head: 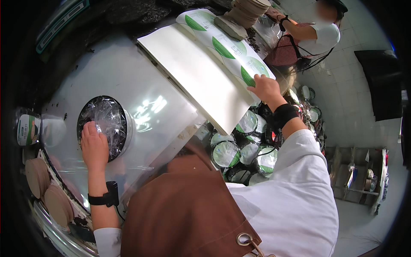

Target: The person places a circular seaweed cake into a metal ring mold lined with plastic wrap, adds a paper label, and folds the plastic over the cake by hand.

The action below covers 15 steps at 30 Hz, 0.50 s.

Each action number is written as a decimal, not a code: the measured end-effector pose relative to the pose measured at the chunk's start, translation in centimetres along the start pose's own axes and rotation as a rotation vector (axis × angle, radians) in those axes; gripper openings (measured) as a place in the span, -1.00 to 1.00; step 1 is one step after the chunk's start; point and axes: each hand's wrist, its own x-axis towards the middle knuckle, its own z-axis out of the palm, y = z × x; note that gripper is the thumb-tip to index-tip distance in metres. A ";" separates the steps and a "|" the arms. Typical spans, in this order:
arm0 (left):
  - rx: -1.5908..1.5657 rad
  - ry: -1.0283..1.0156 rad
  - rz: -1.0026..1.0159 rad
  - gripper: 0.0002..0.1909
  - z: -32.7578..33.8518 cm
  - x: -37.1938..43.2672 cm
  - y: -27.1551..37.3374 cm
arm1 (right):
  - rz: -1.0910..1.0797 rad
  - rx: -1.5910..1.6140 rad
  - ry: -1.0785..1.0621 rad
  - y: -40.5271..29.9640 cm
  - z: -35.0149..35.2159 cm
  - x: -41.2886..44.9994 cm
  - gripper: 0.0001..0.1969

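Note:
My left hand [95,144] lies on a round dark package [110,128] in crinkled clear plastic, fingers over its near-left part. The package sits on a glossy pale work surface [96,70], and a white circular edge shows at its right side. My right hand [267,90] is at the near corner of a sheet of printed labels [224,48], white with green, with thumb and fingers at its edge. That sheet lies curled back along the far side of a thick stack of blank cream paper [196,74].
A grey block [230,27] and a stack of round tan discs [247,13] weigh on the sheet's far end. Several wrapped round packs [226,154] are piled below on the right. More tan discs [57,205] stand at left. A co-worker [308,35] is at the far right.

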 end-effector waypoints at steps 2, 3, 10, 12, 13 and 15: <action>0.009 0.001 0.002 -0.61 -0.3 0.3 0.3 | -0.111 -0.232 -0.087 -0.1 2.4 1.6 -0.63; 0.002 0.004 0.006 -0.61 -0.3 0.1 0.3 | -0.118 -0.224 -0.092 -0.5 3.0 1.9 -0.63; -0.004 0.013 -0.001 -0.62 -0.2 -0.3 -0.1 | -0.300 -0.359 0.023 1.6 3.7 2.6 -0.70; -0.007 0.018 -0.003 -0.61 -0.1 -0.4 -0.3 | -0.174 -0.117 0.088 1.7 2.7 1.4 -0.65; -0.008 0.021 0.007 -0.61 0.0 -0.4 -0.3 | -0.194 -0.137 0.164 1.1 2.6 0.2 -0.63; 0.000 0.029 0.014 -0.62 0.2 -0.6 -0.2 | -0.364 -0.399 0.000 -0.1 4.4 1.3 -0.62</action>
